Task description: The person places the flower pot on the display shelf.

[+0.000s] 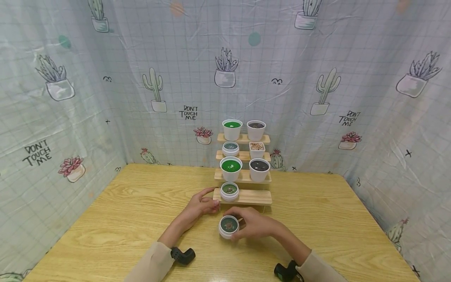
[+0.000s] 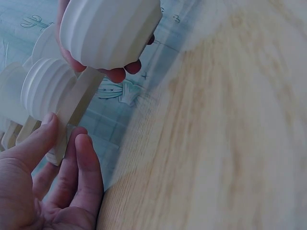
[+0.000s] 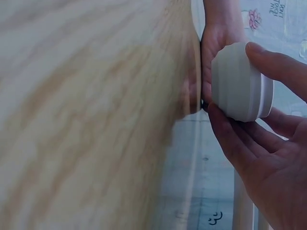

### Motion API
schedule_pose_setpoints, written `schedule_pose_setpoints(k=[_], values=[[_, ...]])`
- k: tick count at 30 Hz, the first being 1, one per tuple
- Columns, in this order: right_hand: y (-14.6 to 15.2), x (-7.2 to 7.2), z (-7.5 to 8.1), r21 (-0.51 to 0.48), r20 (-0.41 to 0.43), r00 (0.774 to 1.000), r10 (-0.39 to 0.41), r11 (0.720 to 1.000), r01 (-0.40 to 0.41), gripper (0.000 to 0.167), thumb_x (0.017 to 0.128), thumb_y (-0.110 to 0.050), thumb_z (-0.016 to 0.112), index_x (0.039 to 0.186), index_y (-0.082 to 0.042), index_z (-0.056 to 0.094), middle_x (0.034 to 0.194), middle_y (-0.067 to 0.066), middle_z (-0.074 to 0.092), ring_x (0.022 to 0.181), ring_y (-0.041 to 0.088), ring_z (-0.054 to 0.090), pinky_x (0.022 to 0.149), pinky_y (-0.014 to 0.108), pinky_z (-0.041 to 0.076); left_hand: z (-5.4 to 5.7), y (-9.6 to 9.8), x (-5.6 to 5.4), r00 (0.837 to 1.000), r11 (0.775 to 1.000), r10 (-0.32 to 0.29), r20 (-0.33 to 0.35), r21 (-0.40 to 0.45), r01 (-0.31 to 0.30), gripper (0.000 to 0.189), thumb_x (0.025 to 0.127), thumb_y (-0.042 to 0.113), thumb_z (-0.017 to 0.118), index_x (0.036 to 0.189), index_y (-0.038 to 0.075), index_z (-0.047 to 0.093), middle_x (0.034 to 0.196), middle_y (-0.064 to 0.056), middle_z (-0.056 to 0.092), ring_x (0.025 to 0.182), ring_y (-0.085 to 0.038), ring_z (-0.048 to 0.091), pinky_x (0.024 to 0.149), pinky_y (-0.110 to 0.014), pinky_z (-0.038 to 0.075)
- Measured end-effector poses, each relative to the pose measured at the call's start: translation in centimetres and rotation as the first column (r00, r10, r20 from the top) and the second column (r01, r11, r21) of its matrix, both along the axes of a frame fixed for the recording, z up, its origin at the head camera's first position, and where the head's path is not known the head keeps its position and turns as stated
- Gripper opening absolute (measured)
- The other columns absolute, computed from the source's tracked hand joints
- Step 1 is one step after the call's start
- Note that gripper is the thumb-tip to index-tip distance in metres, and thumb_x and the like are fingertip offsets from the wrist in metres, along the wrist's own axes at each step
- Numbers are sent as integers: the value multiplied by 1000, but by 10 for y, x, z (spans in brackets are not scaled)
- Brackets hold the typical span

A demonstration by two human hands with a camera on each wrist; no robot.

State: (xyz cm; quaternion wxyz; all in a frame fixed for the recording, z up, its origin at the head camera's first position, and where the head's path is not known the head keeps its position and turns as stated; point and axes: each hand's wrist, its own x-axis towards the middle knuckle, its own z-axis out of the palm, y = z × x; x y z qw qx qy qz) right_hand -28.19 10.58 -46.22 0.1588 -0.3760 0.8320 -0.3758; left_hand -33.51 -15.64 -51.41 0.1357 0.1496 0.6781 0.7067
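Observation:
My right hand holds a small white ribbed pot in front of the tiered stand, fingers and thumb around its side. Its top is dark green with a brownish rosette in the middle. In the right wrist view the pot is tipped sideways, its underside raised off the table. My left hand grips the left end of the stand's lowest wooden step. The left wrist view shows the thumb on the step's edge and fingers beneath it. A similar ribbed pot stands on this step's left side.
Higher steps carry white cups with green tops at left and dark-filled cups at right. Between them stand another ribbed pot and a square pot of pebbles. A cactus-print curtain surrounds the wooden table.

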Motion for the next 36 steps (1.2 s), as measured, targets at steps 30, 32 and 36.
schedule_pose_setpoints(k=[30, 32, 36], values=[[18, 2, 34, -49, -15, 1000, 14, 999, -14, 59, 87, -23, 84, 139, -12, 58, 133, 1, 66, 121, 15, 63, 101, 25, 54, 0, 0, 1, 1000, 1000, -7, 2, 7, 7, 79, 98, 17, 72, 161, 4, 27, 110, -16, 76, 94, -13, 73, 86, -30, 61], [21, 2, 37, -52, -22, 1000, 17, 998, -19, 61, 87, -23, 84, 140, -9, 57, 133, 2, 65, 121, 17, 63, 102, 27, 55, 1, 0, 1, 1000, 1000, -6, 2, 9, 6, 79, 98, 17, 72, 161, 4, 27, 110, -16, 76, 94, -14, 73, 86, -30, 62], [27, 1, 42, -68, -30, 1000, 8, 998, -10, 62, 87, -23, 85, 141, -10, 57, 134, 3, 65, 122, 19, 63, 105, 36, 55, 1, 1, 0, 1000, 1000, -7, -1, 13, 7, 78, 98, 15, 72, 161, 4, 27, 108, -15, 76, 93, -13, 73, 85, -30, 62]])
